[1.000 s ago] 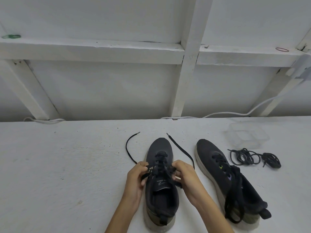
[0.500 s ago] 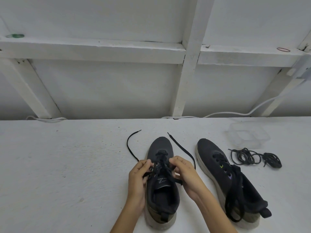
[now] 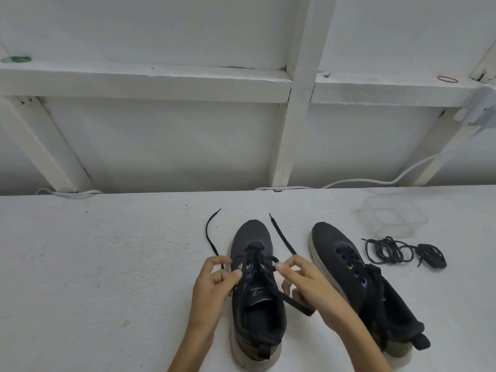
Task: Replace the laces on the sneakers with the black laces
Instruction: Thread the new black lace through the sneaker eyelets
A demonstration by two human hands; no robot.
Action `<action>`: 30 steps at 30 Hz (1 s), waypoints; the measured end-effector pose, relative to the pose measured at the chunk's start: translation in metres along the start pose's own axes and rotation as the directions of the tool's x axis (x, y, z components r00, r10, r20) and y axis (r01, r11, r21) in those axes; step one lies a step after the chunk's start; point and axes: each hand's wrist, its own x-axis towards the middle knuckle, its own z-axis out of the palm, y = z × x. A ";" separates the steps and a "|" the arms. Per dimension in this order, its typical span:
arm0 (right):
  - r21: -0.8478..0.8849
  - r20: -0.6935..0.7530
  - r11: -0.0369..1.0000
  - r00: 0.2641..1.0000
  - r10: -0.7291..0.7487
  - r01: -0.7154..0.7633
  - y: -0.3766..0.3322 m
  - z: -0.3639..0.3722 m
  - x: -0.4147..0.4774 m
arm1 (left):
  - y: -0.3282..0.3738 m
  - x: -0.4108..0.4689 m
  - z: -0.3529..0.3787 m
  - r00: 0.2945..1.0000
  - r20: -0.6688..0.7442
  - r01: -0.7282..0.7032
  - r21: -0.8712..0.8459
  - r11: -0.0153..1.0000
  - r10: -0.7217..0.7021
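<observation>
The black lace (image 3: 281, 234) is partway up the holes of the sneaker (image 3: 259, 315). The left hand (image 3: 214, 283) pinches its left side and the right hand (image 3: 308, 285) pinches its right side, both with curled fingers. To do this step well, I think both sides need the same gentle pull and should stay flat, not twisted, before the next holes. The sneaker sits in the near middle of the counter (image 3: 107, 264), lying long from near to far, toe pointing far and heel near.
</observation>
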 end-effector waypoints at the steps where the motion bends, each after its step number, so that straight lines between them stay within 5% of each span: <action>1: -0.025 0.024 1.000 1.000 -0.016 0.016 -0.001 0.000 -0.003 | 0.000 -0.001 -0.002 0.999 0.041 -0.003 0.053 0.999 0.000; 7: -0.068 -0.006 0.984 0.987 -0.163 0.162 -0.007 0.018 -0.001 | 0.001 0.005 -0.001 0.995 0.096 -0.044 0.236 0.971 0.022; 10: -0.061 0.027 0.982 0.984 -0.176 0.178 -0.008 0.021 0.001 | -0.001 0.002 0.004 0.995 0.093 0.019 0.190 0.982 -0.037; 13: 0.081 0.009 0.992 0.995 -0.100 0.099 -0.001 0.025 0.003 | -0.001 -0.005 0.007 0.988 0.068 0.148 -0.088 0.985 -0.142; 17: 0.543 -0.009 0.837 0.996 0.090 -0.070 0.016 0.027 0.007 | -0.001 -0.008 0.001 0.960 0.088 0.263 -0.601 0.755 -0.265; 20: 0.571 0.009 0.818 0.997 0.083 -0.073 0.016 0.022 0.006 | 0.002 -0.006 -0.002 0.965 0.135 0.263 -0.431 0.863 -0.227; 24: 0.223 0.008 0.975 1.000 0.009 -0.011 0.003 0.020 0.005 | 0.008 0.003 0.006 0.976 0.083 0.201 0.024 0.979 -0.203; 27: 0.162 0.000 0.984 0.997 -0.079 0.078 0.000 0.022 0.007 | 0.010 0.004 0.008 0.982 0.104 0.153 0.035 0.988 -0.156; 30: 0.356 -0.024 0.934 0.999 -0.035 0.041 0.006 0.022 0.007 | 0.008 0.001 0.007 0.975 0.099 0.212 -0.134 0.968 -0.200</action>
